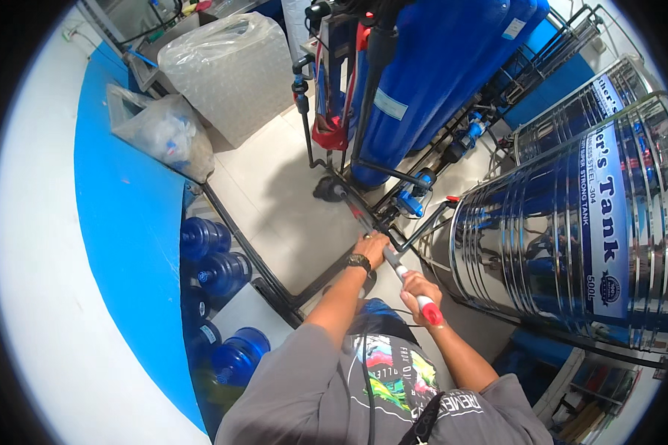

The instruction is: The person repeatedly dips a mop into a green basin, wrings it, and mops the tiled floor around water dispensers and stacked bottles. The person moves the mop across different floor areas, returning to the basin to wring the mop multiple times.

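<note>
Looking down from the head camera, I see little open room: a strip of pale tiled floor runs from the middle of the frame up toward the top, hemmed by a blue-and-white wall on the left and a black metal frame carrying tall blue filter cylinders at upper centre. On the right edge two ribbed shiny steel tanks crowd close.

I hold a long mop handle in both hands at centre frame. My left hand, with a dark wristwatch on it, is wrapped round the shaft higher up; my right hand is closed round it lower, just above the red end cap that pokes out below my fingers. The shaft slants up-left from my hands to a dark mop head resting on the tiles beside the foot of the frame.

Along the left wall, lower left, blue water jugs lie stacked. At upper left, clear plastic bags with bottle caps and packing sit on the floor.
</note>
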Tool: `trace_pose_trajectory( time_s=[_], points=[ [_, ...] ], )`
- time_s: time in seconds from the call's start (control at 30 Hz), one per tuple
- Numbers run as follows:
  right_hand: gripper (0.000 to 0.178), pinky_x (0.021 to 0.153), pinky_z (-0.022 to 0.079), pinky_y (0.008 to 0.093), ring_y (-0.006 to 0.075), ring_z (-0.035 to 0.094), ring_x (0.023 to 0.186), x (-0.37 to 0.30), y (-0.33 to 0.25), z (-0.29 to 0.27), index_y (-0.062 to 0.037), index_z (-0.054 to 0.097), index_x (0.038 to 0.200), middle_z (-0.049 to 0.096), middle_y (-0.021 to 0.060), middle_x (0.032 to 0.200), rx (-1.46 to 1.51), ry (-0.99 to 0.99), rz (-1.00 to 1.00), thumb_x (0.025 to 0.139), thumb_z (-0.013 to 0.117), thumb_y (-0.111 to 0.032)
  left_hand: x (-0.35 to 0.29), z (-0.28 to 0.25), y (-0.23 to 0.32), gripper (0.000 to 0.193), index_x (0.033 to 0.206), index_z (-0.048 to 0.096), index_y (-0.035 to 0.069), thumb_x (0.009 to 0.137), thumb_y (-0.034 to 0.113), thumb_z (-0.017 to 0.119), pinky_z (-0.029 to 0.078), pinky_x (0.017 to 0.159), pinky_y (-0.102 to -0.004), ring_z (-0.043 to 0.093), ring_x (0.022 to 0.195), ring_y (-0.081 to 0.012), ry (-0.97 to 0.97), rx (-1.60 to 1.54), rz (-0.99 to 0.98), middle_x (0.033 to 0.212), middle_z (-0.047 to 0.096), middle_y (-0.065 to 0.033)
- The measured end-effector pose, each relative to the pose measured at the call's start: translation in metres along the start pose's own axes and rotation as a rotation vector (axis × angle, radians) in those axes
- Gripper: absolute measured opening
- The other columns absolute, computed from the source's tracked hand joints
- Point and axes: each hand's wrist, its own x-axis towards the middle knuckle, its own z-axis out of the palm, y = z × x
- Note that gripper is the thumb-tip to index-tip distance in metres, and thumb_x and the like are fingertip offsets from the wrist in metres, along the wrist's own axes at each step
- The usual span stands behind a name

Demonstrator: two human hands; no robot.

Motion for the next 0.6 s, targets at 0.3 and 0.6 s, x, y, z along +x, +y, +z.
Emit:
trace_pose_trajectory(
  time_s=[0.3,0.6],
  points=[
    [0.025,0.078,0.054,0.0408,0.0263,0.062,0.072,0.055,0.004,-0.015,-0.0038,0.056,0.081,0.063,0.0094,0.077,0.043,-0.032,0.022,0.100,0.070,0.004,0.041,-0.042,-0.028,0.036,0.119,0.074,0.011,0.086,0.019,0.086,0.057,0.099,-0.0502,0.070,0.120,-0.0411,-0.028,0.030,0.070,0.125,0.073,-0.0163],
    [0.028,0.086,0.059,0.0457,0.0290,0.066,0.072,0.077,-0.063,-0.034,-0.0047,0.060,0.074,0.066,0.0100,0.075,0.098,-0.222,0.089,0.092,0.080,0.003,-0.001,-0.051,-0.005,0.032,0.102,0.082,0.015,0.075,0.031,0.086,0.057,0.096,-0.0527,0.073,0.109,-0.0413,-0.205,-0.152,0.204,0.107,0.079,-0.0149]
  ],
)
